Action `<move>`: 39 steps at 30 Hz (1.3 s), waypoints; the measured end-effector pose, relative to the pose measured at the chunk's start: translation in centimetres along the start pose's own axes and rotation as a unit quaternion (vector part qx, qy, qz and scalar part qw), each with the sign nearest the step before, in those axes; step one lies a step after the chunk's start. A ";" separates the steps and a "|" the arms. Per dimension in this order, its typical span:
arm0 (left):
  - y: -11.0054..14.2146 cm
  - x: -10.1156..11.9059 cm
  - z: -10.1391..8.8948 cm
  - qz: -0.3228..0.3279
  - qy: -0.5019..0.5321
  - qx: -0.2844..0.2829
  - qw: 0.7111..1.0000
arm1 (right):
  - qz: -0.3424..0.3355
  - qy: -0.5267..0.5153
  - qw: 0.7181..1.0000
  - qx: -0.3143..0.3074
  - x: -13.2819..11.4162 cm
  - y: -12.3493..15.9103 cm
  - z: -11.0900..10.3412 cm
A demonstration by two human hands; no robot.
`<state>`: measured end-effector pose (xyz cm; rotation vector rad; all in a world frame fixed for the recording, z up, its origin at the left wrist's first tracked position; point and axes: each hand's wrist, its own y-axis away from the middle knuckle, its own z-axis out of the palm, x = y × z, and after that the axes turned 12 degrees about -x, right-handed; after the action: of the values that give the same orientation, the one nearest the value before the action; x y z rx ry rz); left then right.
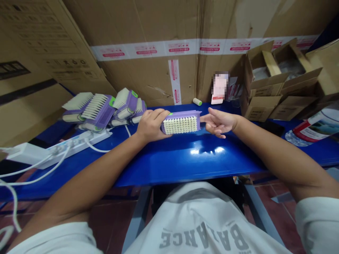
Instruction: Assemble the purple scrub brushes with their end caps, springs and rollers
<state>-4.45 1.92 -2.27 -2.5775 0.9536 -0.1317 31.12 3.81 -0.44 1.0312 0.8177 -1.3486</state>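
Note:
My left hand (150, 124) is wrapped round the left end of a purple scrub brush (181, 122) with cream bristles that face me, held on its side just above the blue table (169, 160). My right hand (219, 121) is at the brush's right end, its index finger stretched out and touching that end, the other fingers loosely curled with nothing in them. A pile of several like purple brushes (103, 107) lies to the left at the back of the table.
A white power strip (57, 147) with white cables lies at the left. Open cardboard boxes (270, 84) stand at the back right, a large taped carton wall (169, 49) behind. A small white roll (197, 101) and a printed packet (315, 127) lie nearby.

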 end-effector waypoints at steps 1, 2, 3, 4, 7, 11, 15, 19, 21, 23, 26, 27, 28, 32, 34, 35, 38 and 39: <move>0.0 -0.1 0.0 0.002 -0.001 0.006 1.000 | -0.001 0.006 1.000 0.009 -0.2 0.4 0.0; 0.0 -0.1 -0.1 0.004 -0.003 0.013 1.000 | -0.004 0.012 1.000 0.016 -0.4 0.7 0.1; 0.0 -0.2 -0.1 0.005 -0.003 0.019 1.000 | -0.010 0.016 1.000 0.022 -0.6 1.0 0.1; -0.1 -0.2 -0.1 0.006 -0.003 0.023 1.000 | -0.019 0.020 0.999 0.027 -0.7 1.3 0.1; 0.0 -0.2 -0.2 -0.001 -0.001 0.025 1.000 | -0.040 0.021 0.998 0.036 -0.8 1.6 0.0; 0.0 -0.4 -0.2 -0.024 -0.002 0.033 0.999 | -0.059 0.020 0.998 0.020 -0.8 1.5 0.2; -0.1 -0.9 -0.1 -0.053 0.000 0.063 0.997 | -0.092 0.047 0.994 0.019 -1.4 1.7 1.2; -0.2 -1.2 0.0 -0.085 0.007 0.098 0.992 | -0.104 0.089 0.991 0.009 -2.1 1.9 2.6; -0.2 -1.3 0.0 -0.091 0.007 0.107 0.990 | -0.100 0.103 0.990 0.000 -2.2 1.7 3.0; -0.2 -1.4 0.0 -0.086 0.003 0.106 0.991 | -0.091 0.113 0.989 -0.005 -2.1 1.3 3.0; -0.1 -1.4 0.0 -0.072 -0.004 0.099 0.992 | -0.077 0.119 0.990 -0.006 -1.5 0.6 2.6; -0.1 -1.3 0.0 -0.068 -0.006 0.097 0.993 | -0.074 0.119 0.990 -0.006 -1.3 0.4 2.5; 0.0 -1.3 0.1 -0.066 -0.009 0.094 0.993 | -0.072 0.118 0.990 -0.006 -1.1 0.2 2.3; 0.1 -1.2 0.2 -0.063 -0.014 0.091 0.994 | -0.075 0.111 0.991 -0.018 -0.3 -0.5 1.9; 0.1 -1.3 0.3 -0.054 -0.012 0.095 0.994 | -0.075 0.107 0.991 -0.025 0.0 -0.7 1.7; 0.0 -1.3 0.4 -0.047 -0.010 0.099 0.994 | -0.077 0.105 0.991 -0.030 0.1 -0.8 1.5; -0.1 -1.5 0.6 -0.033 -0.007 0.108 0.994 | -0.081 0.098 0.991 -0.044 0.5 -0.8 1.0; -0.1 -1.6 0.7 -0.032 -0.008 0.111 0.993 | -0.083 0.096 0.991 -0.046 0.5 -0.7 0.8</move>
<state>-5.40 3.25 -2.78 -2.4006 0.8034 -0.2214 30.43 2.93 -0.70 1.0503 1.1210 -1.3507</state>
